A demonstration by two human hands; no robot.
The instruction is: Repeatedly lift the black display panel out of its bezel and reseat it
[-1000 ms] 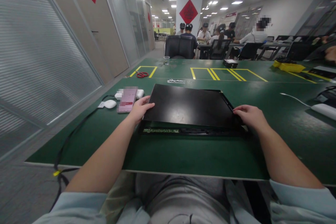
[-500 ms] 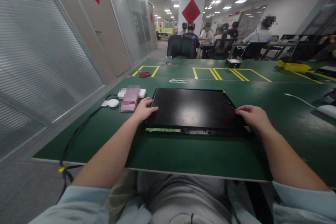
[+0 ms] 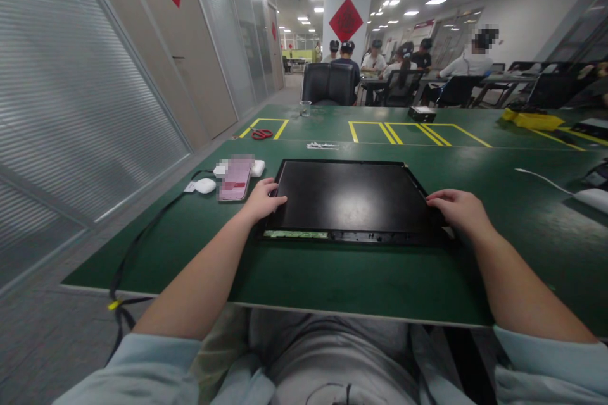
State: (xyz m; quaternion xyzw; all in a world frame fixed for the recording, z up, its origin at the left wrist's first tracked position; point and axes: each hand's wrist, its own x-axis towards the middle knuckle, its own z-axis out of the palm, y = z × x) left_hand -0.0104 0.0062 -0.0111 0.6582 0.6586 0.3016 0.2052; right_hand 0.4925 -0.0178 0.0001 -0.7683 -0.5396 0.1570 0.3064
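Note:
A black display panel (image 3: 351, 196) lies flat in a shallow black frame (image 3: 403, 237) on the green table in front of me. Along the near side of the frame runs a strip of green circuit board (image 3: 295, 235). My left hand (image 3: 262, 199) grips the left edge, thumb on top and fingers at the outer side. At the right edge, the thumb and fingers of my right hand (image 3: 456, 207) are pinched together on the rim. Whether they hold the panel or only the frame there is hard to see.
Left of the frame lie a pink phone (image 3: 236, 180), white plugs and a black cable (image 3: 142, 237). Beyond it are red-handled scissors (image 3: 261, 134), small white pieces (image 3: 323, 146), a clear cup (image 3: 305, 109) and a black box (image 3: 422, 114). A white cable (image 3: 546, 180) lies right.
The display panel has shifted slightly right and down within the frame, so more of the frame's left and far rim shows. Both hands stay at the edges, almost unmoved.

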